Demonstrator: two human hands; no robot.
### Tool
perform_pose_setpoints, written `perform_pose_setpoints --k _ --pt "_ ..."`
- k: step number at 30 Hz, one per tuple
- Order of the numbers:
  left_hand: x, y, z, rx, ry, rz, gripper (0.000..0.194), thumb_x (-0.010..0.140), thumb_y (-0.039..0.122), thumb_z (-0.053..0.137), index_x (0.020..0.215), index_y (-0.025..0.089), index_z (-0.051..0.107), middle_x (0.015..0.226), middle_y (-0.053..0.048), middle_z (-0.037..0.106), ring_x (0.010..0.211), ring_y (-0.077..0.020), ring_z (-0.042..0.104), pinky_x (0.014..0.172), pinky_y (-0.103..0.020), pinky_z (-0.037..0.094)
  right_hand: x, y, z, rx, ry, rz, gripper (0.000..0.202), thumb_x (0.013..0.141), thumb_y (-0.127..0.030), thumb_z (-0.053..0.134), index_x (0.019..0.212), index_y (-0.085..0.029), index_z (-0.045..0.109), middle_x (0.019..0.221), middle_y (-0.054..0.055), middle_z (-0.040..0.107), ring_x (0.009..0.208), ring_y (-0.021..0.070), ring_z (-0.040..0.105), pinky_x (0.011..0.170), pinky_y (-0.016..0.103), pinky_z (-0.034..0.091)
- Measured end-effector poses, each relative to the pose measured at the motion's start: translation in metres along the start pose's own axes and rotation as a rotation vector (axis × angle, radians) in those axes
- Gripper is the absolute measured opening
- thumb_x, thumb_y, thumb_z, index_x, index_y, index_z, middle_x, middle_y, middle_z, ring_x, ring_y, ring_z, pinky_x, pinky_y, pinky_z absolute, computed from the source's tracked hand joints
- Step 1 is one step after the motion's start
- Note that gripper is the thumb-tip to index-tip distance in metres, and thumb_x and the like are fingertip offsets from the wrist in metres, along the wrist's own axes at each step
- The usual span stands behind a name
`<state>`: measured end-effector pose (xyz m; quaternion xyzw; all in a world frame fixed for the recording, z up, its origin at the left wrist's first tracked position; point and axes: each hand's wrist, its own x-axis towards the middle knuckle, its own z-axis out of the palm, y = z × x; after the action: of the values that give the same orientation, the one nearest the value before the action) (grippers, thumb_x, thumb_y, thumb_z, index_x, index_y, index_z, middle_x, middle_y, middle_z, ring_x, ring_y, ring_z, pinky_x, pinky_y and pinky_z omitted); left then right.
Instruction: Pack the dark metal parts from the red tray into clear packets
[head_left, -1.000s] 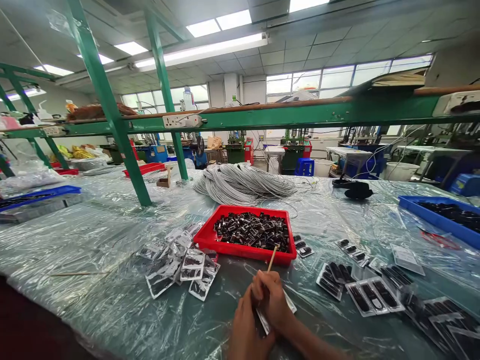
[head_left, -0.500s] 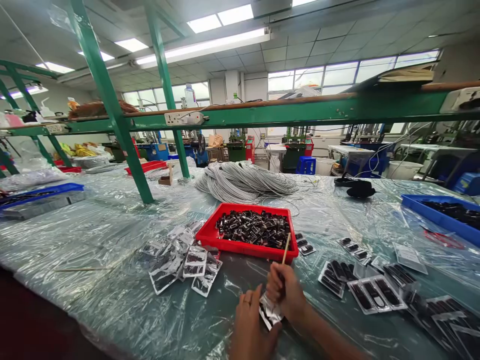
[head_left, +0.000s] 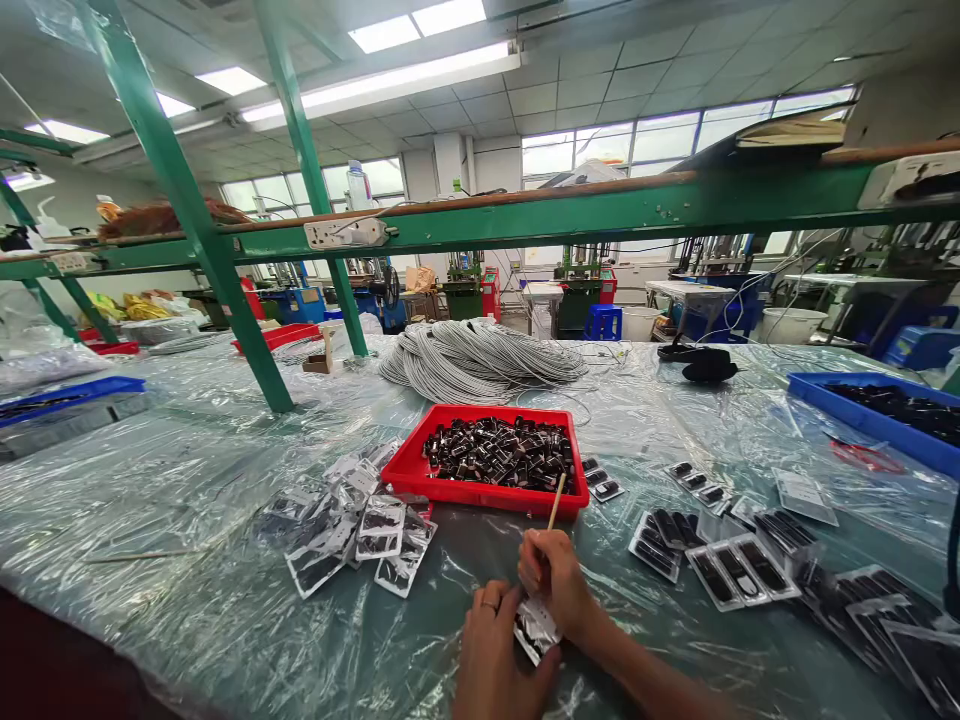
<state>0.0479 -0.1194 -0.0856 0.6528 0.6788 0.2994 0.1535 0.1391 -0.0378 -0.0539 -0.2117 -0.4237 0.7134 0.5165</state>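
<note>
Our left hand [head_left: 491, 655] pinches 1 small plastic packet [head_left: 534, 628] (light, floppy, slippery, we judge; best gripped at its edge) above the table; our right hand [head_left: 555, 585] grips a wooden stick [head_left: 555, 502].

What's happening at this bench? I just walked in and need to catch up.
A person sits at a plastic-covered table. The right hand holds a thin wooden stick, tip up near the red tray of small black parts. The left hand steadies a small clear packet under it. More packets lie in a pile at left and rows at right.
</note>
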Motion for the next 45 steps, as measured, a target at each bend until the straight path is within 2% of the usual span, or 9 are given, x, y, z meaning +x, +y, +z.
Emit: perform_pose_setpoints --k 3,7,9,16,24,33,37,42,45 --pt "-0.001 0.006 -0.003 0.006 0.001 -0.013 0.047 0.065 0.025 0.062 0.112 0.019 0.067 0.116 -0.012 0.060 0.110 -0.0304 0.053 0.095 -0.039 0.042 -0.013 -0.008 -0.003 -0.085 -0.030 0.105 0.046 0.078 -0.042 0.062 0.044 -0.021 0.038 0.040 -0.008 0.028 0.035 0.0052 0.022 0.039 0.025 0.012" --pt "-0.003 0.007 -0.003 0.013 -0.003 -0.042 0.053 0.066 0.027 0.063 0.118 0.019 0.065 0.118 -0.012 0.059 0.113 -0.0313 0.051 0.097 -0.041 0.040 -0.017 -0.020 -0.009 -0.098 -0.093 0.263 0.045 0.077 -0.041 0.060 0.046 -0.022 0.034 0.041 -0.009 0.026 0.034 0.0046 0.018 0.036 0.024 0.010" --pt "-0.003 0.005 -0.002 0.023 -0.009 -0.040 0.056 0.065 0.029 0.064 0.121 0.020 0.064 0.120 -0.013 0.059 0.115 -0.0318 0.051 0.098 -0.041 0.040 -0.010 -0.023 -0.013 -0.041 -0.081 0.229 0.045 0.075 -0.043 0.061 0.046 -0.022 0.033 0.041 -0.010 0.024 0.033 0.0046 0.015 0.035 0.023 0.009" --pt "-0.001 -0.006 -0.001 -0.002 0.006 0.048 0.059 0.061 0.027 0.065 0.120 0.020 0.065 0.116 -0.011 0.061 0.110 -0.0296 0.055 0.094 -0.037 0.044 0.015 -0.017 -0.022 -0.011 0.047 -0.074 0.050 0.075 -0.051 0.064 0.048 -0.021 0.035 0.044 -0.009 0.022 0.038 0.0052 0.016 0.041 0.024 0.011" --pt "-0.001 -0.006 -0.001 0.040 0.018 0.029 0.056 0.064 0.031 0.065 0.119 0.022 0.066 0.116 -0.011 0.062 0.110 -0.0299 0.056 0.092 -0.038 0.046 0.009 -0.015 -0.024 -0.034 0.053 -0.125 0.047 0.079 -0.048 0.061 0.049 -0.020 0.039 0.045 -0.007 0.028 0.039 0.0067 0.022 0.043 0.026 0.013" --pt "0.003 -0.026 0.011 0.012 0.128 0.162 0.055 0.061 0.035 0.071 0.115 0.021 0.069 0.109 -0.011 0.065 0.102 -0.0298 0.059 0.088 -0.038 0.050 0.010 -0.005 -0.022 -0.080 0.018 -0.124 0.049 0.080 -0.051 0.057 0.047 -0.021 0.036 0.044 -0.007 0.026 0.040 0.0073 0.021 0.044 0.027 0.012" --pt "0.004 -0.029 0.012 0.025 0.137 0.193 0.053 0.062 0.036 0.072 0.113 0.021 0.070 0.106 -0.011 0.066 0.099 -0.0295 0.060 0.085 -0.039 0.050 0.009 -0.008 -0.018 -0.143 -0.007 -0.072 0.048 0.077 -0.049 0.057 0.045 -0.021 0.034 0.043 -0.007 0.027 0.040 0.0072 0.022 0.044 0.026 0.013" --pt "0.004 -0.030 0.013 0.080 0.144 0.166 0.052 0.064 0.037 0.070 0.113 0.021 0.070 0.104 -0.011 0.065 0.097 -0.0290 0.061 0.082 -0.038 0.051 -0.012 -0.021 -0.023 -0.210 -0.060 0.116 0.041 0.077 -0.042 0.052 0.046 -0.023 0.033 0.040 -0.009 0.022 0.035 0.0067 0.015 0.039 0.027 0.007" --pt "0.005 -0.034 0.017 0.103 0.142 0.204 0.055 0.061 0.038 0.073 0.113 0.021 0.070 0.100 -0.011 0.064 0.094 -0.0289 0.061 0.078 -0.037 0.052 -0.022 -0.033 -0.024 -0.251 -0.081 0.210 0.038 0.079 -0.040 0.049 0.048 -0.023 0.033 0.043 -0.008 0.023 0.038 0.0077 0.016 0.040 0.026 0.010"
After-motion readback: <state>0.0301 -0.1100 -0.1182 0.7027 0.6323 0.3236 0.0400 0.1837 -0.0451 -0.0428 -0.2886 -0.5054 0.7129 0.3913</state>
